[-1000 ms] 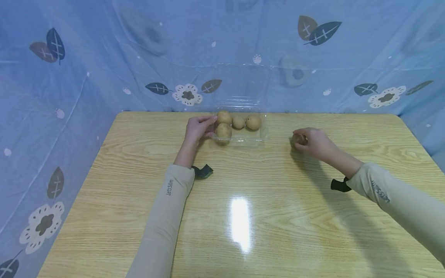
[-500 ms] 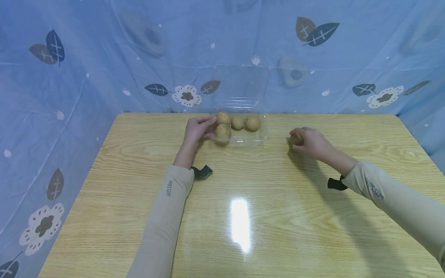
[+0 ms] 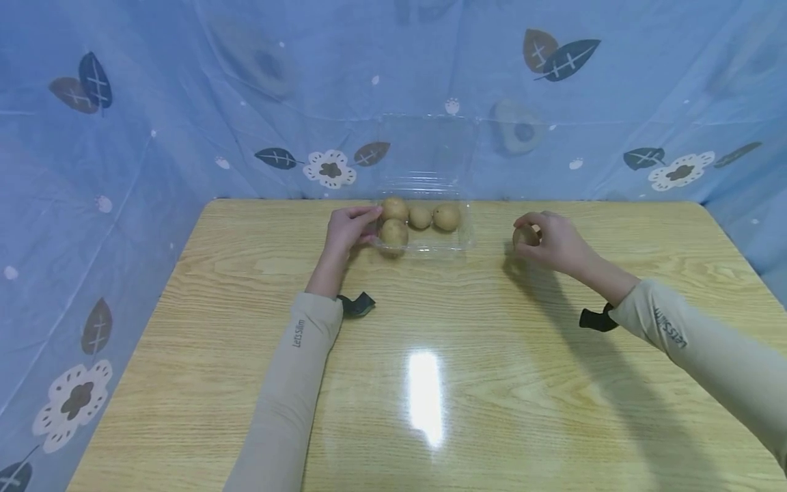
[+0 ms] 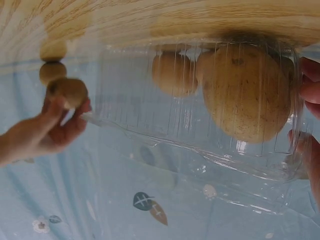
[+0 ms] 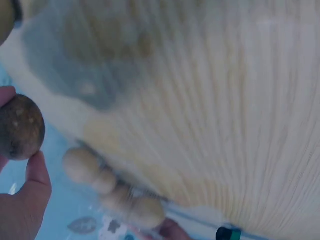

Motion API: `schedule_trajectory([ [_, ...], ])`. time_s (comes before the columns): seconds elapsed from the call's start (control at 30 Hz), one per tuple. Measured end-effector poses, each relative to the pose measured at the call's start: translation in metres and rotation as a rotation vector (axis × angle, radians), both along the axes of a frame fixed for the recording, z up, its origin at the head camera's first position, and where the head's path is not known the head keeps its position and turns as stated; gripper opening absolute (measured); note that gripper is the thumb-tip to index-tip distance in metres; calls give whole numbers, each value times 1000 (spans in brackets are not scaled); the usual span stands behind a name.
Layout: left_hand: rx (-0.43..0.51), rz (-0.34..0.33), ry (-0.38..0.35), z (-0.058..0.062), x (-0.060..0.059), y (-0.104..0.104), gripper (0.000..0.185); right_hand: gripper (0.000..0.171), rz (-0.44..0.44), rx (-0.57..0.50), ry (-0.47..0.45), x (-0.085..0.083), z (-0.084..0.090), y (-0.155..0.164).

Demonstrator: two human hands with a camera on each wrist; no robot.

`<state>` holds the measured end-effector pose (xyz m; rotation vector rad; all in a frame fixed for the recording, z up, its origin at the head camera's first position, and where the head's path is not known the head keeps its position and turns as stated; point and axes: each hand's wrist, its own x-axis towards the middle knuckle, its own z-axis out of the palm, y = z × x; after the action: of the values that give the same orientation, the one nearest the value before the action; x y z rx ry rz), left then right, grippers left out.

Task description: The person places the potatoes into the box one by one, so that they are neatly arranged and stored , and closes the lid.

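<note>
Here the right hand (image 3: pixel 556 240) pinches a small round brown potato (image 3: pixel 525 236), firm and light, at 3 o'clock of the clear plastic box (image 3: pixel 468 236), whose thin wall the left hand (image 3: pixel 346 229) grips.

Wooden table (image 3: pixel 430 383) (glossy) before a leaf-printed blue curtain (image 3: pixel 184 102)

The small round fruit (image 3: pixel 525 236) pinched in my right hand (image 3: pixel 556 244) is brown and speckled, like the four tan-brown ones in the clear ribbed plastic box (image 3: pixel 467 236). Under the box, the wooden table (image 3: pixel 430 383) is pale yellow with darker grain. Behind the box, the blue cloth backdrop (image 3: pixel 184 102) carries dark leaves and white flowers.
</note>
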<state>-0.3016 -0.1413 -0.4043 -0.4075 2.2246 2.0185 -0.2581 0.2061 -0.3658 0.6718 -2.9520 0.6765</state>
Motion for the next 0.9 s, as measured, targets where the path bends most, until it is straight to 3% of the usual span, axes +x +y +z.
schedule_trajectory([
  [0.37, -11, 0, 5, 0, -1, -1, 38, 32, -37, -122, 46, -1, 20, -30],
  [0.67, 10, 13, -4, 0, -1, -1, 36, 36, 25, -241, 5, -6, 22, -83],
  [0.9, 42, 19, -11, 0, -2, -1, 35, 37, 80, -265, -32, -6, 19, -114],
])
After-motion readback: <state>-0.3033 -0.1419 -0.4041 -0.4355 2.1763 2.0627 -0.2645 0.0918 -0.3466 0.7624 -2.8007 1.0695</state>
